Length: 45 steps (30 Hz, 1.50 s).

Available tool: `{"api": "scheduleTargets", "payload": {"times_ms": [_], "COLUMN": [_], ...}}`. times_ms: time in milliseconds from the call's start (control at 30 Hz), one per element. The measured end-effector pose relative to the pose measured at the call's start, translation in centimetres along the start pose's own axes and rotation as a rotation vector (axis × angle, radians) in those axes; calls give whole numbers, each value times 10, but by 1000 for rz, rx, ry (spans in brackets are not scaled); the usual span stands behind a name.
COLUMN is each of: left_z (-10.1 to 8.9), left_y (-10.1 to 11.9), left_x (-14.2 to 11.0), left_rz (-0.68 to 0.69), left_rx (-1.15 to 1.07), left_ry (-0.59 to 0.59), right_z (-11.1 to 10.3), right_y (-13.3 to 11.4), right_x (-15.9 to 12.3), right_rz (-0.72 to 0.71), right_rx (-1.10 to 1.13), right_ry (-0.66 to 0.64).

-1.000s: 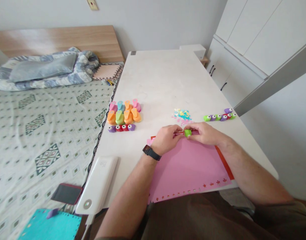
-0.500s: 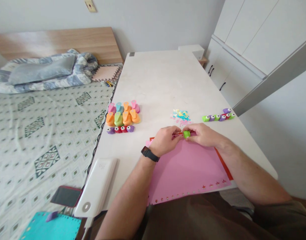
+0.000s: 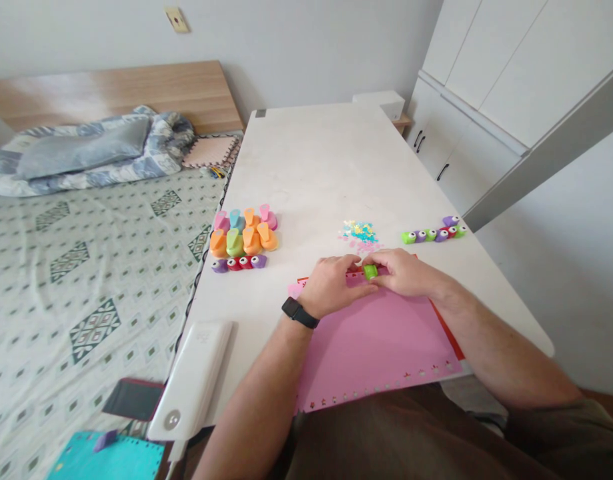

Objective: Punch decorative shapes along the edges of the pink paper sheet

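A sheet of pink paper, with small shapes punched along its near edge, lies before me over a red sheet. My right hand holds a small green craft punch between thumb and fingers at the far edge of the paper. Just left of the punch, my left hand rests on that edge, its thumb stretched towards the punch and apart from the forefinger. Small punched holes show between them. Past the hands lies a pile of blue, yellow and pink paper bits.
Larger lever punches and a row of small punches stand at the left of the white table. More small punches line the right side. A white power bank with a cable lies near the left edge.
My left thumb has come away from the forefinger, loosening its pinch on the paper edge, and reaches rightward below the punch. My right hand keeps the green punch. The view has shifted slightly.
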State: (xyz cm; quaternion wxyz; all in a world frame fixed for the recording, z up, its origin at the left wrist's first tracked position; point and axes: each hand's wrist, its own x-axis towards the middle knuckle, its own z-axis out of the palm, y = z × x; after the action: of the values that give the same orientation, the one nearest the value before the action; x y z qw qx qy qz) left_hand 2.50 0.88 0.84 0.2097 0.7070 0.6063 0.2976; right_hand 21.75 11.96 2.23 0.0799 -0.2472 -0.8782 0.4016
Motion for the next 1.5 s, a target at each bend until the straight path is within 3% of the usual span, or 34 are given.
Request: {"api": "scheduleTargets", "payload": {"times_ms": [833, 1133, 1367, 1500], "left_z": [15, 14, 9, 10], "left_y": [7, 4, 2, -3], "left_x": [7, 10, 5, 2], "left_rz": [62, 65, 48, 38], "left_rx": [88, 74, 34, 47], "left_ry": [-55, -81, -17, -7], "right_z": [3, 3, 0, -1], "right_y": [-5, -2, -3, 0], "right_x": [-1, -1, -3, -4], "right_rz": [-68, -29, -91, -54], "right_rx": [-117, -123, -112, -68], "right_ry": [57, 24, 46, 90]}}
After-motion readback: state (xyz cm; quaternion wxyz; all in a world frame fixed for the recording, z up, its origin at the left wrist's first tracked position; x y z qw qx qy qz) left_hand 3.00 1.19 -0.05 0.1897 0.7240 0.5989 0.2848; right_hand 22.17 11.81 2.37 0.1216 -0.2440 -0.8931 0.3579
